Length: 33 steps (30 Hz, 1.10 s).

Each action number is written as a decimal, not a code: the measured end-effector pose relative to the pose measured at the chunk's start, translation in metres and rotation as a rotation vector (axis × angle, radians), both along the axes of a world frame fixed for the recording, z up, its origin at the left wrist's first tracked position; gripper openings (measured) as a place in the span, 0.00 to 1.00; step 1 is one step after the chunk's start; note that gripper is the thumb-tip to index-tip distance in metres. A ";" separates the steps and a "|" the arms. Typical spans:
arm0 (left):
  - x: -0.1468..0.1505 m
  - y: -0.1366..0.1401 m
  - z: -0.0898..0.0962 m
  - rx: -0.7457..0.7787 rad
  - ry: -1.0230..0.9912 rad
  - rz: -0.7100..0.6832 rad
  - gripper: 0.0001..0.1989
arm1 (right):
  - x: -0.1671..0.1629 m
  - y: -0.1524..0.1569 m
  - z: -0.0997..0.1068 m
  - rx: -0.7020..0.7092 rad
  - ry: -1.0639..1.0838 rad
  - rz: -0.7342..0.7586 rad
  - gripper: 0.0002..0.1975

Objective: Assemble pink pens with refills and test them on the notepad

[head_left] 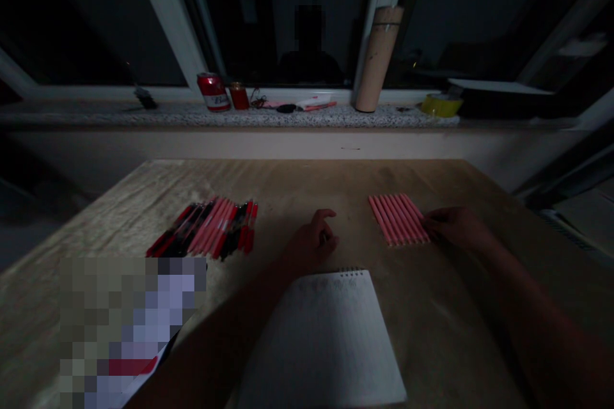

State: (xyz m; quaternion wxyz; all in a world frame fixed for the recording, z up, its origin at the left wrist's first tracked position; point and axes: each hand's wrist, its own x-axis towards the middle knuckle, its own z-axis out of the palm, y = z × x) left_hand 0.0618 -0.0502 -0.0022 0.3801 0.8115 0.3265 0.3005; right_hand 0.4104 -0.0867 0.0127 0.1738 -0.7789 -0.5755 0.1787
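Observation:
My left hand (316, 239) hovers over the middle of the table, just beyond the notepad, its index finger and thumb apart and nothing between them. At the right, a neat row of pink pencils (396, 220) lies side by side on the table. My right hand (453, 227) reaches that row from the right, its fingertips closed at the outermost pencil. Left of my left hand lies a mixed group of red, black and pink pens and pencils (211, 227). A spiral notepad (330, 339) with a lined page lies in front, partly covered by my left forearm.
The table (297, 185) meets a wall below a granite windowsill (167, 116). On the sill stand a red can (213, 92), a small red jar (238, 96), a tall tan flask (378, 59) and a yellow tape roll (441, 105). A blurred-out object lies front left.

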 end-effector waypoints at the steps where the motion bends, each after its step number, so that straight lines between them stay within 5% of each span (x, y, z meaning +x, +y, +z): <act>1: 0.000 0.000 0.000 -0.001 0.004 0.002 0.22 | -0.001 0.000 0.000 0.003 -0.007 0.000 0.16; 18: 0.000 0.000 0.000 0.026 0.034 0.010 0.20 | -0.005 -0.003 0.005 0.069 0.022 -0.045 0.15; 26: -0.001 0.000 0.000 0.058 0.094 -0.022 0.10 | -0.057 -0.011 0.028 0.231 0.198 -0.068 0.19; 33: 0.003 -0.004 0.005 0.102 0.175 -0.002 0.08 | -0.124 -0.015 0.036 0.188 0.242 0.231 0.19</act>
